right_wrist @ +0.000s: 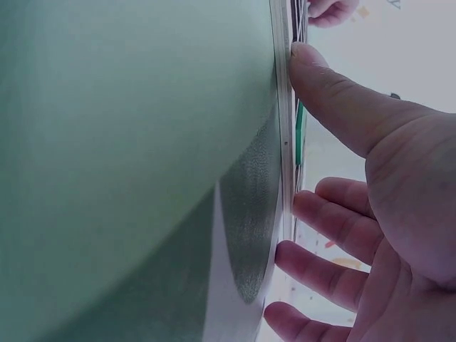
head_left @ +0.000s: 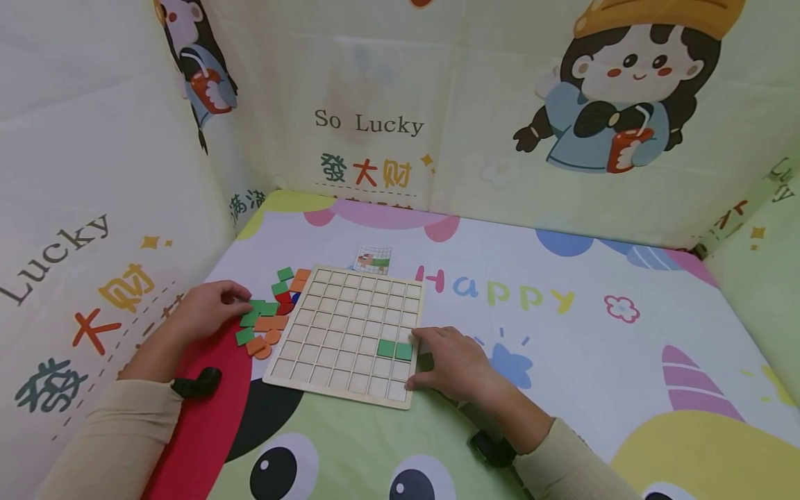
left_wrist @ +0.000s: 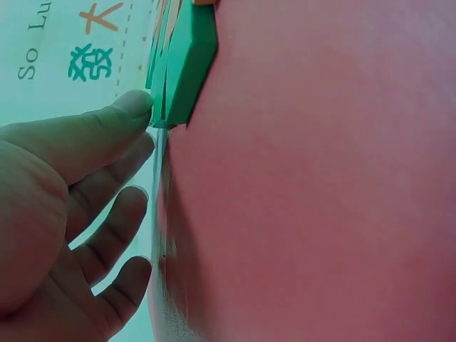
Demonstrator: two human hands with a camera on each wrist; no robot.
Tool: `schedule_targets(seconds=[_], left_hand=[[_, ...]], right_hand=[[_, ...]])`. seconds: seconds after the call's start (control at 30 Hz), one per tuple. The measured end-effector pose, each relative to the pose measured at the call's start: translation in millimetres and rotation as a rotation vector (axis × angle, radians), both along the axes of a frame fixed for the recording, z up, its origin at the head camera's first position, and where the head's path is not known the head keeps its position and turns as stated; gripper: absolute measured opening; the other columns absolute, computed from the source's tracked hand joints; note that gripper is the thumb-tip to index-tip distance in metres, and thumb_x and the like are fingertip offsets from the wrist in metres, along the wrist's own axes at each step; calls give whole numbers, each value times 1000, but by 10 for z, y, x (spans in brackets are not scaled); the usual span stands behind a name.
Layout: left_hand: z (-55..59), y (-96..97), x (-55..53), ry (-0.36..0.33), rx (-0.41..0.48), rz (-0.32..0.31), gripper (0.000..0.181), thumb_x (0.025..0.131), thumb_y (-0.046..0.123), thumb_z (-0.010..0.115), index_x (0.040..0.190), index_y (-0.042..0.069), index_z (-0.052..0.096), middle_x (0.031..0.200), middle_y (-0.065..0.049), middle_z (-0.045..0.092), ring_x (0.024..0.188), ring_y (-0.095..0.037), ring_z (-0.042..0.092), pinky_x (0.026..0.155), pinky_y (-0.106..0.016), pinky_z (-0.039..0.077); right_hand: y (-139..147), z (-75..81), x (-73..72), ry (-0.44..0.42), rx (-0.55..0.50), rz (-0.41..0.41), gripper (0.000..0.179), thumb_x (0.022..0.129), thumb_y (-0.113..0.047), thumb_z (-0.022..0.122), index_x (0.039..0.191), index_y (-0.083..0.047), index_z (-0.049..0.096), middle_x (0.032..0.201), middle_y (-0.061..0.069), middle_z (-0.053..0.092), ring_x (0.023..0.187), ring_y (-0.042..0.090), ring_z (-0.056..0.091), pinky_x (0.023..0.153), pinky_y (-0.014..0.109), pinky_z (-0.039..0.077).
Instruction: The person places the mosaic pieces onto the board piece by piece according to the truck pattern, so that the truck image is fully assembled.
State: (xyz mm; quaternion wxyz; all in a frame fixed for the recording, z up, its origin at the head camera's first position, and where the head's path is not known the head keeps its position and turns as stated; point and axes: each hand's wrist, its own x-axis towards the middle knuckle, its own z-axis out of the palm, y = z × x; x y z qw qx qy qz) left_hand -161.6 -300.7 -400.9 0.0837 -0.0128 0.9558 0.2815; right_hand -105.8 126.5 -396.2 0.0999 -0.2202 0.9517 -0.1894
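Note:
A square wooden grid board lies on the table, with two green square tiles side by side in cells near its right edge. My right hand rests at that edge, thumb at the near corner and index finger farther up; the right wrist view shows the thumb touching the board's rim. Left of the board, my left hand is at the loose green tiles. Its thumb is by the edge of a green tile; whether they touch is unclear.
Orange pieces, a red piece and a partly hidden blue piece lie among the green tiles along the board's left side. Behind the board is a small picture card with a gridded pattern. Printed cloth walls enclose the table's back and sides.

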Motion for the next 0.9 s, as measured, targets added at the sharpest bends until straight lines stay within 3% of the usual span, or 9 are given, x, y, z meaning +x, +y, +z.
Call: schedule_targets(seconds=[0.57,0.9], left_hand=[[25,135,-16,1,-48,-32,49,91,26,73,128,-2,59,119,-28,57,103,-41,53,77,-46,57],[28,183,-49,-14,-17,-1,48,91,21,72,128,-4,57,119,-29,56,103,-42,53,75,-43,58]], right_hand=[[4,10,4,5,-9,1,80,75,-48,85,140,-12,56,136,7,60,128,34,50,96,53,46],[-3,8,0,8,-2,-3,80,75,-47,86,140,-12,56,136,7,60,128,33,51,96,53,46]])
